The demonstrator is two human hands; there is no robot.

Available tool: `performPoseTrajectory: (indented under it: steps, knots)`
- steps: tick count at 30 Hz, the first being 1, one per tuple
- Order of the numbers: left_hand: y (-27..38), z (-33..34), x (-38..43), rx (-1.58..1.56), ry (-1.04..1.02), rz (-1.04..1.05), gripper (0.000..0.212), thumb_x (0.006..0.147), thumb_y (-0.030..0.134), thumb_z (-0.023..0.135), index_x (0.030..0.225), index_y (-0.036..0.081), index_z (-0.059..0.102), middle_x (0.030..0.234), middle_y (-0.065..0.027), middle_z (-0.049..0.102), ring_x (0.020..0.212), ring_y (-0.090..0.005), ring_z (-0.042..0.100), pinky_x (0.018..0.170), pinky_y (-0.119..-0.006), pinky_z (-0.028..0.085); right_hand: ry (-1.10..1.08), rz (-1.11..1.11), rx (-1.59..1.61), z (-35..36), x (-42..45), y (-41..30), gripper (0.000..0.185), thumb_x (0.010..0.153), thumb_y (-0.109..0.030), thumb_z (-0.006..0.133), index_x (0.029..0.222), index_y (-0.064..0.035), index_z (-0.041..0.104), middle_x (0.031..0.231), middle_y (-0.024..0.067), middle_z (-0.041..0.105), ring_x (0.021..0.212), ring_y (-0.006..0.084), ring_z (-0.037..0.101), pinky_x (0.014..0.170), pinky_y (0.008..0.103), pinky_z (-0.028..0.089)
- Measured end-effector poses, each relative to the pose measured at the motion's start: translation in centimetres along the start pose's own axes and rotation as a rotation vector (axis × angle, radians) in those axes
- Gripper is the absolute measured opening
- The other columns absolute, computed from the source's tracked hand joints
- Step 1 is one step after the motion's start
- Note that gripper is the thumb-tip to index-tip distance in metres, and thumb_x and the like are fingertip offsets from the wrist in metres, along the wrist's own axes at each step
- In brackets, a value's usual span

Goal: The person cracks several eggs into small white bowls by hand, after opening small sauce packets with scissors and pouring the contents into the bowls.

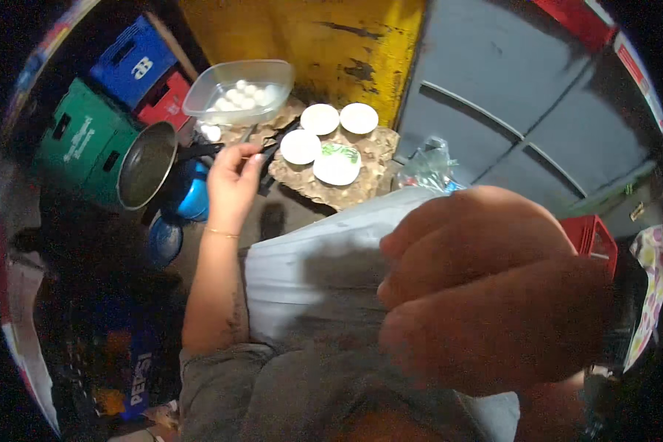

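Observation:
My left hand is beside the black handle end of a frying pan, thumb and forefinger close together; whether anything thin is between them cannot be told. Behind it, a clear plastic tub holds several white, egg-like things. Right of this hand, several small white dishes, among them a round dish and a squarish dish with green decoration, rest on a crumpled brown surface. My right hand looms close to the camera, fingers curled and blurred; its palm is hidden.
Green, blue and red plastic crates stand at the left. A blue container is below the pan. A yellow panel and grey doors stand behind. A clear plastic bag and red crate are at the right.

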State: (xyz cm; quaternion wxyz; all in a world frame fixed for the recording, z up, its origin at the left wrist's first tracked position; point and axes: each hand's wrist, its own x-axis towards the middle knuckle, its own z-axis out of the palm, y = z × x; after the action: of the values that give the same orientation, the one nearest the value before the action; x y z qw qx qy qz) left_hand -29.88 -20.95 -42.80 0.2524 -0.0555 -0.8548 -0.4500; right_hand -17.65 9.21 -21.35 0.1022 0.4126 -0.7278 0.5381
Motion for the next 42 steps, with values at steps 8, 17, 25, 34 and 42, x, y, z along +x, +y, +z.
performPoseTrajectory:
  steps: [8, 17, 25, 34, 42]
  knots:
    - [2.1, -1.3, 0.1, 0.044, -0.081, 0.07, 0.017, 0.081, 0.006, 0.067, 0.098, 0.001, 0.066, 0.094, -0.0113, 0.062, 0.076, -0.0198, 0.06, 0.067, -0.029, 0.05, -0.049, -0.197, 0.1, 2.9, 1.7, 2.6, 0.013, 0.079, -0.011, 0.067, 0.09, -0.0054, 0.061, 0.079, 0.0077, 0.064, 0.07, 0.018, 0.061, 0.066, 0.0328, 0.05]
    - [1.4, -0.2, 2.3, 0.173, -0.041, -0.097, 0.019, 0.082, 0.009, 0.069, 0.099, 0.001, 0.065, 0.092, -0.0086, 0.063, 0.079, -0.0175, 0.06, 0.073, -0.029, 0.05, 0.558, 0.247, 0.351, 6.0, 8.5, 20.6, 0.01, 0.088, -0.003, 0.062, 0.098, -0.0022, 0.063, 0.089, 0.0006, 0.061, 0.071, 0.006, 0.054, 0.057, 0.0209, 0.046]
    - [-5.5, 8.3, 14.1, -0.549, 0.308, -0.933, 0.04, 0.084, 0.017, 0.066, 0.116, -0.005, 0.055, 0.108, -0.0145, 0.061, 0.087, -0.0266, 0.061, 0.054, -0.039, 0.052, 0.483, 0.765, 0.504, 7.1, 7.7, 31.4, 0.03, 0.081, -0.003, 0.062, 0.109, -0.0026, 0.051, 0.081, 0.0022, 0.056, 0.061, 0.0112, 0.055, 0.053, 0.0245, 0.044]
    - [-15.1, 10.7, 17.4, -0.42, 0.635, -1.115, 0.048, 0.084, 0.011, 0.058, 0.125, -0.008, 0.041, 0.121, -0.0274, 0.056, 0.105, -0.0401, 0.061, 0.078, -0.047, 0.054, 0.387, 0.665, 0.524, 6.8, 7.5, 30.1, 0.029, 0.087, -0.003, 0.062, 0.114, -0.0044, 0.053, 0.092, 0.004, 0.056, 0.078, 0.0103, 0.056, 0.068, 0.0248, 0.049]
    - [-4.5, 5.9, 15.8, -0.125, 0.551, -0.558, 0.038, 0.073, -0.001, 0.057, 0.11, -0.002, 0.05, 0.094, -0.0256, 0.064, 0.094, -0.0405, 0.064, 0.088, -0.043, 0.048, 0.592, 0.547, 0.401, 3.2, 5.7, 34.2, 0.038, 0.094, -0.027, 0.054, 0.125, -0.0059, 0.051, 0.126, 0.0141, 0.05, 0.113, 0.0235, 0.054, 0.095, 0.0372, 0.045]
